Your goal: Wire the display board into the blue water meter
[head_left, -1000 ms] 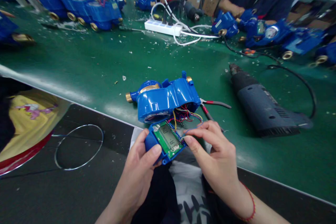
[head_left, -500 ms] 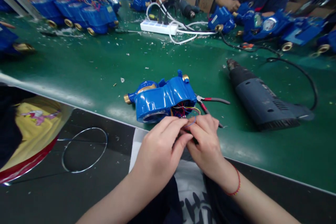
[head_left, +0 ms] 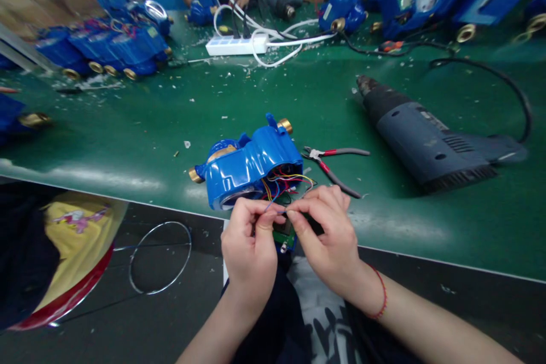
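1. My left grip (head_left: pixel 252 242) and my right grip (head_left: pixel 329 233) are pinching a blue wire (head_left: pixel 278 187).
2. A green circuit board (head_left: pixel 285 232) is showing just below.
3. The blue meter (head_left: pixel 255 165) (coloured wires (head_left: pixel 303 176) spilling out) is lying beyond them on the tabletop (head_left: pixel 170 131); pliers (head_left: pixel 316 154) are resting past my right grip.

A blue wire (head_left: pixel 277 190) is pinched by the left hand (head_left: pixel 251 242) and right hand (head_left: pixel 329 236); a circuit board (head_left: pixel 283 226) is partly hidden beneath them.
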